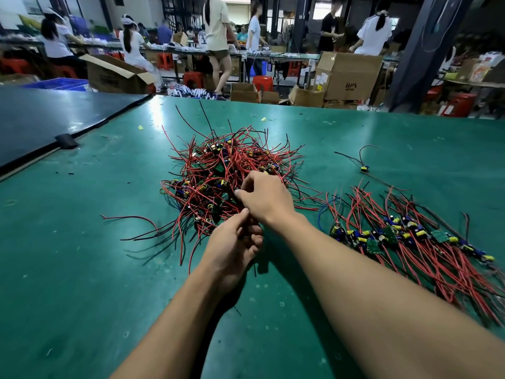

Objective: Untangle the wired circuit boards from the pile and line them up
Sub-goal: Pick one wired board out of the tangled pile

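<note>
The table (82, 269) has a smooth green top, scuffed in places and glossy where the lamps shine on it. In its middle lies the pile (213, 165), a bristling heap of thin red and black wires knotted round small green boards that carry stubby yellow and blue cylinders. Loose wire ends stick out of it on every side.

Both hands meet at the near side of the pile and touch each other. The left hand (232, 247) is curled tight, thumb against forefinger, gripping strands at the heap's near edge. The right hand (266, 198) arches over the tangle just beyond it, knuckles up and fingers bent down among the wires. Whether those fingers hold a strand cannot be told, because the back of the hand hides them.

Toward the near right corner runs the row (388, 233), boards laid side by side in a slanting line with their red wires combed out straight before and behind them. One blue wire loops at its left end. Beyond the row, well apart from it, lies a single board (364, 168) with long black wires trailing across the top.

A dark matte sheet (41, 119) covers the far left corner, with a black block (66, 140) sitting on its edge. Past the far edge stand brown cardboard boxes (347, 75), red plastic stools (262, 82) and a blue crate (57, 84), with people (217, 31) at long benches
</note>
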Motion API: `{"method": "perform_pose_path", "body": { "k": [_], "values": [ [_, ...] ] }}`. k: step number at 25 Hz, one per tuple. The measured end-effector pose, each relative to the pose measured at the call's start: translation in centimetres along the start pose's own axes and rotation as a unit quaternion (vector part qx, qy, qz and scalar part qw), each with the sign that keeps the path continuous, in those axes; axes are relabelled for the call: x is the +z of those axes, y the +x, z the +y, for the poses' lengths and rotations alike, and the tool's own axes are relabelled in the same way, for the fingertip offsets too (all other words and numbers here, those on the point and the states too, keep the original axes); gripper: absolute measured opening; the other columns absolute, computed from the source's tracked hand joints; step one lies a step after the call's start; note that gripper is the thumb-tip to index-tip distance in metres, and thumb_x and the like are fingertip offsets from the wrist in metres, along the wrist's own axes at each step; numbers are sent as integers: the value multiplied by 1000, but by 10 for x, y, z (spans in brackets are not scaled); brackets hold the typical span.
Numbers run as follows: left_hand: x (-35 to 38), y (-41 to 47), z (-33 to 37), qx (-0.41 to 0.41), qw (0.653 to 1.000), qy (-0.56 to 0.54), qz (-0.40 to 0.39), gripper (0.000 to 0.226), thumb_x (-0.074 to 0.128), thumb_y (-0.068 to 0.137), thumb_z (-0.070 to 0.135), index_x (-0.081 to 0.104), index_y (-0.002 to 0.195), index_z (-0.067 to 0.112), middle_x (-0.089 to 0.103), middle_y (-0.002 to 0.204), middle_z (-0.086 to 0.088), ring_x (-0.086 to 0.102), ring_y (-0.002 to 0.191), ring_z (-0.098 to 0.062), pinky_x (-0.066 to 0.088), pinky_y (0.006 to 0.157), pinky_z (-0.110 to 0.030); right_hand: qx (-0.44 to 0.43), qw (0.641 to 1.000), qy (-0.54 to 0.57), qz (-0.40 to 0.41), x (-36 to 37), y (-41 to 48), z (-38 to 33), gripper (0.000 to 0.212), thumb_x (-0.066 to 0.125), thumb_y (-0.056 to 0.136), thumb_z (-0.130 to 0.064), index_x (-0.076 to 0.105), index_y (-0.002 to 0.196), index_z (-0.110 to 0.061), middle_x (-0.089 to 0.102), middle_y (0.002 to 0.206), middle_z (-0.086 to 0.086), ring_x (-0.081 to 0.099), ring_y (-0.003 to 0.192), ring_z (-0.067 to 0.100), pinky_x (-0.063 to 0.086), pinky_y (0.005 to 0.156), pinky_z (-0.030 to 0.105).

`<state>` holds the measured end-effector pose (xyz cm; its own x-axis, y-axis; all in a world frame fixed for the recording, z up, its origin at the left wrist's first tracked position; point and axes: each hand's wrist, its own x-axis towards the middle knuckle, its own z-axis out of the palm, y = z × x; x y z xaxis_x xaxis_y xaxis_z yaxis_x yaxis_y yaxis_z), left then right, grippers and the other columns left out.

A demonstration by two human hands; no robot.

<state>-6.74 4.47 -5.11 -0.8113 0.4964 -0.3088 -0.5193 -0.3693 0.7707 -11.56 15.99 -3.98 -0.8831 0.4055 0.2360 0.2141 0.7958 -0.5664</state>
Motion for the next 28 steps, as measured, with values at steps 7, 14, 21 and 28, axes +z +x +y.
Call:
{"method": "perform_pose_path", "body": {
  "k": [7, 14, 21, 28],
  "values": [
    [-2, -2, -2, 13, 1000, 17, -1, 25, 46, 101, 28, 59, 93, 8, 56, 62, -2, 48, 54, -13, 38, 56, -22, 64, 967, 240, 54, -20, -16, 11, 26, 72, 79, -15, 60, 100, -23, 61, 80, -6, 58, 72, 13, 46, 65, 29],
    [7, -12, -9, -22, 997, 46, -64, 36, 42, 103, 31, 60, 119, 4, 71, 78, -11, 65, 57, -17, 56, 55, -23, 59, 864, 494, -83, -65, -62, 46, 27, 68, 90, 0, 66, 116, -9, 60, 86, 1, 63, 62, 8, 51, 61, 21],
    [11, -17, -17, -12, 993, 58, -101, 27, 60, 87, 24, 66, 105, 5, 70, 75, -14, 66, 55, -19, 58, 55, -25, 52, 843, 524, -109, -64, -107, 81, 24, 83, 73, -12, 77, 96, -13, 76, 103, 15, 72, 86, 26, 59, 86, 37],
    [8, -9, -21, -1, 989, 103, -107, 30, 67, 84, 10, 64, 112, 4, 66, 75, -15, 67, 58, -25, 59, 55, -30, 98, 821, 561, -33, -56, -120, 76, 22, 85, 67, -19, 79, 88, -16, 77, 90, 13, 74, 76, 25, 59, 62, 30]
  ]
}}
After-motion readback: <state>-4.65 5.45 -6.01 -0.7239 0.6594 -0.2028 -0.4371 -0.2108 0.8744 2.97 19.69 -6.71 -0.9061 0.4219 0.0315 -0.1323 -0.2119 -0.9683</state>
